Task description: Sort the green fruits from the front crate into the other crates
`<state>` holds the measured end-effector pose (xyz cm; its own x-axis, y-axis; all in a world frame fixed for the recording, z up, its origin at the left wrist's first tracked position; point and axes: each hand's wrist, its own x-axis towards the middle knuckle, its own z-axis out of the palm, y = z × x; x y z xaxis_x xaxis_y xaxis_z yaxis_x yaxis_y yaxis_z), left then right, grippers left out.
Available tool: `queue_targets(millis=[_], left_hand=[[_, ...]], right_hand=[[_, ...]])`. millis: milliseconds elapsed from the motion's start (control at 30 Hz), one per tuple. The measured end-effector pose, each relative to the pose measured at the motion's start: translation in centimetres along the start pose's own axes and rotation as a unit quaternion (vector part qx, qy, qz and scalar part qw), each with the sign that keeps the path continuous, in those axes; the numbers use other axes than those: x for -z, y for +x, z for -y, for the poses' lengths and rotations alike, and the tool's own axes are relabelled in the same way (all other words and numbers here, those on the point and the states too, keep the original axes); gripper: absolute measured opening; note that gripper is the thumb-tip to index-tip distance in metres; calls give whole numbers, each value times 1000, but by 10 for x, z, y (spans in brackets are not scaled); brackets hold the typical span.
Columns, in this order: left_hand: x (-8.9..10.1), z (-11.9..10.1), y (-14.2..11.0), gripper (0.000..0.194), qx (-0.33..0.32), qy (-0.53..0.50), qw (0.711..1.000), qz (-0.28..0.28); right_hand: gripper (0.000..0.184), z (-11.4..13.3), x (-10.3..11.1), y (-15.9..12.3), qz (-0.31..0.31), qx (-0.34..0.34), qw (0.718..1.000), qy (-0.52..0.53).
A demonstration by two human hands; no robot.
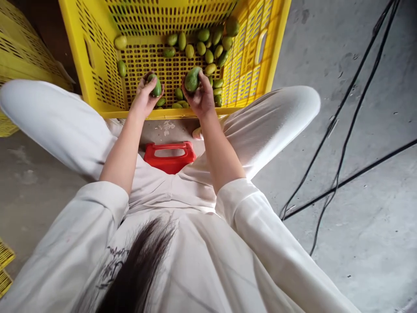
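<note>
Both my hands are over the near side of a yellow plastic crate [276, 48]. My left hand [140, 101] is closed round a small green mango [157, 88], its thumb across the fruit. In my right hand [204, 99] sits a larger, duller green mango [192, 80], gripped between thumb and fingers. Below them, on the slotted crate floor, lie several loose green and yellowish mangoes [209, 56], mostly bunched toward the right. Two more, a yellowish mango [120, 42] and a green mango [121, 68], rest by the left wall. My hands partly hide the fruit near the front wall.
A red plastic seat with a handle slot [169, 164] shows between my legs. More yellow crates [22, 48] stand at the left, with yellow crate edges [4, 256] lower down. Black cables [345, 148] run across the grey concrete floor [374, 243] on the right.
</note>
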<state>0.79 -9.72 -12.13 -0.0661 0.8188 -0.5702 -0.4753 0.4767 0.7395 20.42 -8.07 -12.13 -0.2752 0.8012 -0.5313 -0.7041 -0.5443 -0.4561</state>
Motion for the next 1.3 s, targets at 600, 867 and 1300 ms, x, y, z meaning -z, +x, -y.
queue_targets(millis=[600, 867, 1300], left_hand=[[-1, -6, -4, 12, 14, 23, 999, 43], [-5, -7, -6, 23, 16, 83, 995, 47], [-10, -12, -12, 16, 39, 9, 998, 41]], right_hand=[[40, 1, 6, 7, -23, -29, 996, 75], [10, -1, -7, -4, -94, 16, 995, -10], [41, 6, -12, -14, 5, -30, 999, 24]])
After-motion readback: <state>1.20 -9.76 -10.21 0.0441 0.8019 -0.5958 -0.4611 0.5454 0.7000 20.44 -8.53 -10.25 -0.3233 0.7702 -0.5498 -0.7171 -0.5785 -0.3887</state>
